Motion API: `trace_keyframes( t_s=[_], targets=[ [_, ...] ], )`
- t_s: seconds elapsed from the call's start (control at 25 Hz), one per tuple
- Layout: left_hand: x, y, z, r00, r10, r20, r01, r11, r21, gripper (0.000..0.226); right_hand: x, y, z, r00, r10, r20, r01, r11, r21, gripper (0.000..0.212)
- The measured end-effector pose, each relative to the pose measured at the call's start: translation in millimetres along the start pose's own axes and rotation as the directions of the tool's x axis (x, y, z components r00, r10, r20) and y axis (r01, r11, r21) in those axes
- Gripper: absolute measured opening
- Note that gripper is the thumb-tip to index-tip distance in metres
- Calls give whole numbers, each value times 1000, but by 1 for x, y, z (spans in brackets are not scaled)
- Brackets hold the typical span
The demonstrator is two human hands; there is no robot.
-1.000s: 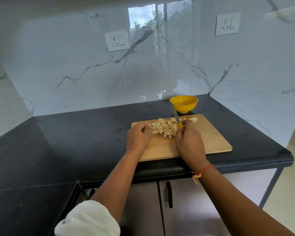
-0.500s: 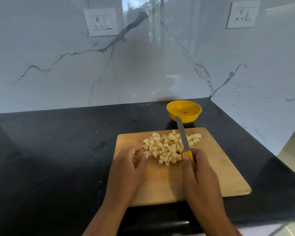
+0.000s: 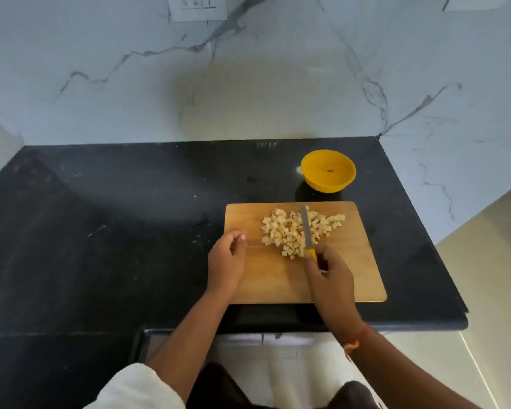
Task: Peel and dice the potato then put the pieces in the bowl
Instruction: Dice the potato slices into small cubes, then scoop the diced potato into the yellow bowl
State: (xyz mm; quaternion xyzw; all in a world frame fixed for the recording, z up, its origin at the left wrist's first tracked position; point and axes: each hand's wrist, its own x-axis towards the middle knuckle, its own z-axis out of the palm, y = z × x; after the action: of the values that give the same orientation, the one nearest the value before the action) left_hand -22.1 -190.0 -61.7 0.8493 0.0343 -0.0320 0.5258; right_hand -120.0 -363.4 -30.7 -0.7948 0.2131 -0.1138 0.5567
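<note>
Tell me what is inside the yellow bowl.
The yellow bowl holds only a small speck; the potato pieces lie on the cutting board. Its near inner wall is hidden.

Right hand [image 3: 331,278] grips knife [image 3: 306,228] over diced potato [image 3: 295,230]; bowl [image 3: 328,174] beyond board [image 3: 351,270].

Knife handle [image 3: 311,254] mostly hidden inside right hand [image 3: 332,280]

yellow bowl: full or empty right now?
Empty of dice: the bowl shows bare yellow inside, bar one small speck I cannot identify. The potato pieces lie heaped on the cutting board.
</note>
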Motion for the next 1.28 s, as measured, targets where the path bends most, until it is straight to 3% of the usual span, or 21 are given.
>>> trace_keyframes(
  t_s=[0.12,0.32,0.6,0.72,0.92,1.16,1.28],
  targets=[
    [-8,8,-12,991,-130,36,132,990,-41,14,-2,-25,17,993,4,117,11,992,-127,10],
    [-8,17,-19,948,-245,202,268,958,-100,16,17,-31,64,971,53,232,-11,984,-180,13],
    [24,7,-37,928,-345,141,356,933,-57,17,29,-23,84,937,33,348,40,979,-201,11],
    [36,6,-56,956,-291,20,287,952,110,24,29,-22,71,941,-68,332,170,943,-287,17],
    [44,2,-66,972,-234,-5,223,919,326,30,43,-21,45,945,-190,268,284,880,-380,13],
    [39,-12,-66,986,-147,-73,164,866,472,29,60,-11,6,982,-164,92,188,876,-443,26],
    [35,6,-60,991,26,-130,36,889,457,32,71,-6,-18,992,-125,-2,110,876,-469,31]
  ],
)
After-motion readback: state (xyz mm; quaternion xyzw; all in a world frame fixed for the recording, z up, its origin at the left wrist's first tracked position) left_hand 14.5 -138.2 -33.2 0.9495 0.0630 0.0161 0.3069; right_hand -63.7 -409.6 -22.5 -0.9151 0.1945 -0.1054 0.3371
